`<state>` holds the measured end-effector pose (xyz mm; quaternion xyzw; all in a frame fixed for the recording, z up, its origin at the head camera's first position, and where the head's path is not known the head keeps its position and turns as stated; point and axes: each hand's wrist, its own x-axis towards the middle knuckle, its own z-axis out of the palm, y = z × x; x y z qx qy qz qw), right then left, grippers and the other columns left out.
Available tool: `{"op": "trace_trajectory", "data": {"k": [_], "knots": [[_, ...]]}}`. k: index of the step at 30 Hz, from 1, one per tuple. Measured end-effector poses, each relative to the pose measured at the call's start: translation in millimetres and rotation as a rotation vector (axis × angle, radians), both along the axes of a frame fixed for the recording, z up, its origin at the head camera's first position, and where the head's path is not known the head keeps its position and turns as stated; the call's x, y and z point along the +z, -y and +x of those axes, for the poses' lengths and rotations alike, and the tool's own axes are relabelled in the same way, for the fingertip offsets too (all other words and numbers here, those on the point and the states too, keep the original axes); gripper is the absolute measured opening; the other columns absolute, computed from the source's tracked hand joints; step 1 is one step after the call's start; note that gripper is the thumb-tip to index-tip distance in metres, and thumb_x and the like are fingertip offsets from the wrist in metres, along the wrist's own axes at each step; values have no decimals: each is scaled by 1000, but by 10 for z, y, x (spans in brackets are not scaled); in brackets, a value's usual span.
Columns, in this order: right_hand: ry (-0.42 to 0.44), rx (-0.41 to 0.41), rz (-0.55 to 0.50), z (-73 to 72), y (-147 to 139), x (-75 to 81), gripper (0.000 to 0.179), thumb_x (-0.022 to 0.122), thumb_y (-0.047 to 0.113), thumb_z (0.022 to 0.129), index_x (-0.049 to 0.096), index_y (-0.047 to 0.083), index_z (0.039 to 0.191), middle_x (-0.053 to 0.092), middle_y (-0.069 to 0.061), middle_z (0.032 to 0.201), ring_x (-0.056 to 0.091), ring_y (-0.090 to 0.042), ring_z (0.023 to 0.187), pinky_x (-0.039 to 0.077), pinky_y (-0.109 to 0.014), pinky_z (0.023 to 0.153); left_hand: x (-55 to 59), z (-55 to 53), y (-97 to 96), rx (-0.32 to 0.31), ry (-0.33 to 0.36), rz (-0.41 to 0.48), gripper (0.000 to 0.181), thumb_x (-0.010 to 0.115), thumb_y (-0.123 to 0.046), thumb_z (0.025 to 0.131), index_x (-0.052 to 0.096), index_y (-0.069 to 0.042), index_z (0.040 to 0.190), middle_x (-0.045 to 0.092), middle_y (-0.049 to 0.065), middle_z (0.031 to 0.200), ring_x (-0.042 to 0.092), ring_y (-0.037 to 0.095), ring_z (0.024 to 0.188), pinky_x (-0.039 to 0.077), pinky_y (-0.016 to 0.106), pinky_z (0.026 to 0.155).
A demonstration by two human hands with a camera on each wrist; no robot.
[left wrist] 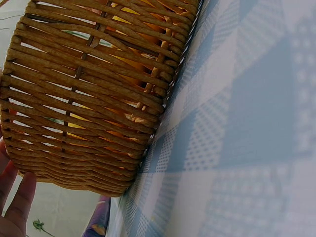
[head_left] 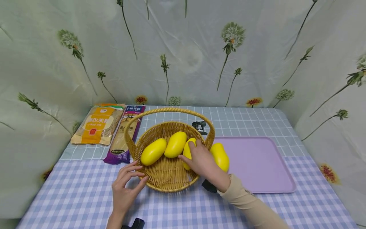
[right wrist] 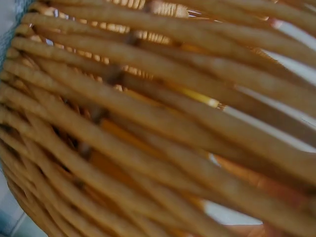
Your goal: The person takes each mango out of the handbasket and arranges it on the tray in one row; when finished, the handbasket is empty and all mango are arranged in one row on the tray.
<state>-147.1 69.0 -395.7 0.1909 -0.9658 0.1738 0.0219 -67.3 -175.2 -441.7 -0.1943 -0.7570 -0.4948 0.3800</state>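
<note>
A round wicker basket with a tall arched handle stands in the middle of the table. Inside lie a yellow mango at the left and a second mango beside it. My right hand reaches over the right rim and grips a third mango, partly hidden by the fingers. My left hand rests its fingertips and thumb on the basket's left front rim. In the left wrist view its fingers touch the rim. The right wrist view shows only blurred wicker up close.
Another mango lies just right of the basket, at the left edge of a purple tray. A pasta packet and a grain bag lie at the back left. A small black packet sits behind the basket.
</note>
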Motion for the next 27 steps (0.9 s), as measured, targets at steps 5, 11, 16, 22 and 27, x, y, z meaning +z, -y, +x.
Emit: {"op": "trace_trajectory", "data": {"k": [5, 11, 16, 22, 27], "knots": [[-20, -4, -23, -31, 27, -50, 60, 65, 46, 87, 51, -3, 119, 48, -20, 99, 51, -22, 61, 50, -33, 49, -9, 5, 1, -9, 1, 6, 15, 80, 2, 68, 68, 1, 78, 65, 22, 90, 56, 33, 106, 43, 31, 99], [0, 6, -54, -62, 43, -74, 61, 67, 43, 86, 49, -3, 121, 49, -18, 100, 50, -21, 62, 50, -34, 52, -5, 9, 4, -5, 9, 8, 15, 80, 2, 68, 68, 0, 78, 64, 22, 90, 56, 33, 106, 43, 30, 99], [41, 26, -63, -75, 42, -80, 64, 71, 39, 84, 47, -3, 126, 52, -19, 105, 53, -22, 70, 52, -37, 60, 3, 10, 4, -7, 7, 5, 15, 80, 3, 68, 68, 0, 78, 65, 22, 90, 56, 34, 106, 43, 31, 99], [115, 7, -75, -95, 46, -87, 72, 74, 41, 81, 42, 0, 131, 53, -17, 93, 51, -23, 64, 47, -34, 53, 4, 8, 6, -12, 4, 5, 16, 80, 3, 67, 68, 1, 78, 65, 21, 91, 56, 34, 106, 43, 31, 98], [118, 2, -61, -107, 59, -94, 77, 74, 43, 79, 41, 2, 135, 54, -18, 99, 53, -26, 67, 49, -38, 57, -10, 10, 10, -12, 5, 7, 16, 80, 3, 67, 68, 1, 78, 65, 21, 91, 56, 33, 106, 43, 31, 99]]}}
